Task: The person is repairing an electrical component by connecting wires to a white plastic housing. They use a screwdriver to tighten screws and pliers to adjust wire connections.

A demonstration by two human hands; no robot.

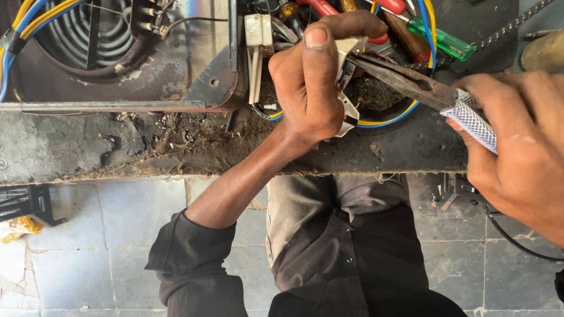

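Overhead, dirty metal appliance casing [147, 64] lying at 11 o'clock on grimy tabletop [399, 149]. Left hand [311, 82] pinching white connector [348, 50] at 12 o'clock. Right hand [520, 152] at 3 o'clock gripping pliers [405, 82], tips touching connector.

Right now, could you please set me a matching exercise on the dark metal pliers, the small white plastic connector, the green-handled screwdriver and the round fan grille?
Things:
1. dark metal pliers
2. small white plastic connector
3. green-handled screwdriver
4. round fan grille

Places:
A. top left, inside the metal housing
B. pinched in the left hand
C. held by the right hand
D. lying among tools, top right

Pairs: 1-C, 2-B, 3-D, 4-A
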